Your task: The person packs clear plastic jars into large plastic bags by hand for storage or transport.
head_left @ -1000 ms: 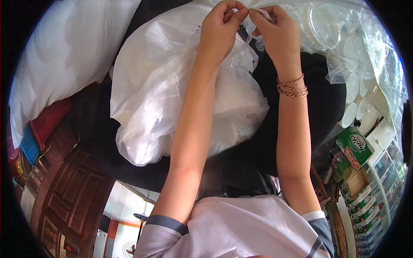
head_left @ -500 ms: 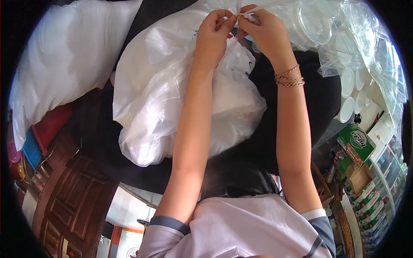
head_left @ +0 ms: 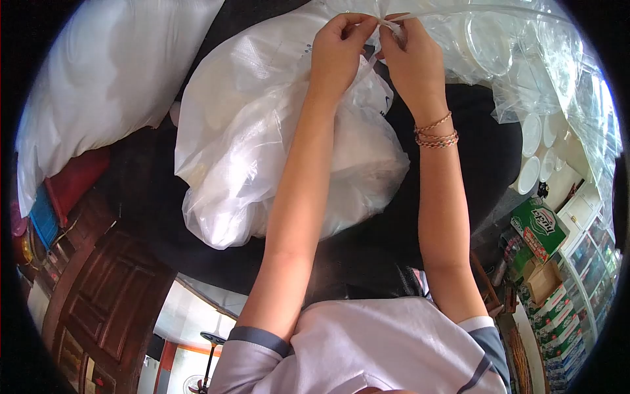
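Note:
A large bulging clear plastic bag (head_left: 249, 144) hangs in front of me, its gathered neck at the top of the view. My left hand (head_left: 338, 52) pinches the bunched neck with fingers closed. My right hand (head_left: 413, 59), with woven bracelets at the wrist, pinches a thin white tie strip (head_left: 394, 26) right beside the left fingertips. Both hands touch at the bag's neck.
A second clear bag (head_left: 525, 59) packed with round plastic lids and cups hangs at the upper right. A big white sack (head_left: 98, 85) hangs at the left. Green cartons (head_left: 538, 226) and stocked shelves stand at the lower right; a brown wooden door (head_left: 111, 295) is at the lower left.
Both hands keep working at the bag's neck, shifting slightly right and up since half a second ago. The bag sways a little.

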The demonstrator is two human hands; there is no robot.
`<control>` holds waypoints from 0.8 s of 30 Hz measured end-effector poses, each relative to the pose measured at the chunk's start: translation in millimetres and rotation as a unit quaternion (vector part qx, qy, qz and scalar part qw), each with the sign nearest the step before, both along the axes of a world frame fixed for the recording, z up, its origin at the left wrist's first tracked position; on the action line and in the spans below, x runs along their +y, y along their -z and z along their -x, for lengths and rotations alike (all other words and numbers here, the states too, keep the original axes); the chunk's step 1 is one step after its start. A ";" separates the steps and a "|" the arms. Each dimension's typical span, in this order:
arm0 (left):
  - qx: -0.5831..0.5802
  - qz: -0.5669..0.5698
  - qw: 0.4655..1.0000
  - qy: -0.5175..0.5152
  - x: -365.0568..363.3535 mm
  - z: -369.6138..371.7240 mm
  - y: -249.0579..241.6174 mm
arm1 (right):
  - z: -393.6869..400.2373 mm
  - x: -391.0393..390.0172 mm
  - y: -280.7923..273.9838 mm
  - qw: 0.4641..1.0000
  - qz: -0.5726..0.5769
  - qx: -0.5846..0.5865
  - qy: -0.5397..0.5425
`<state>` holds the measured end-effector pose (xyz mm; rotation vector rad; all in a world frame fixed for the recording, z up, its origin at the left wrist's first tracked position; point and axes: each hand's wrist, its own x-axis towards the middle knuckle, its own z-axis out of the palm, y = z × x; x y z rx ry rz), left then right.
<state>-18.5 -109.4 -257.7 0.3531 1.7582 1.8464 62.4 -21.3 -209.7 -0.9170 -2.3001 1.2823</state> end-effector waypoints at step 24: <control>-0.024 0.085 0.994 0.057 3.7 7.8 -16.7 | -5.3 8.2 -3.5 0.999 -0.009 -0.053 0.001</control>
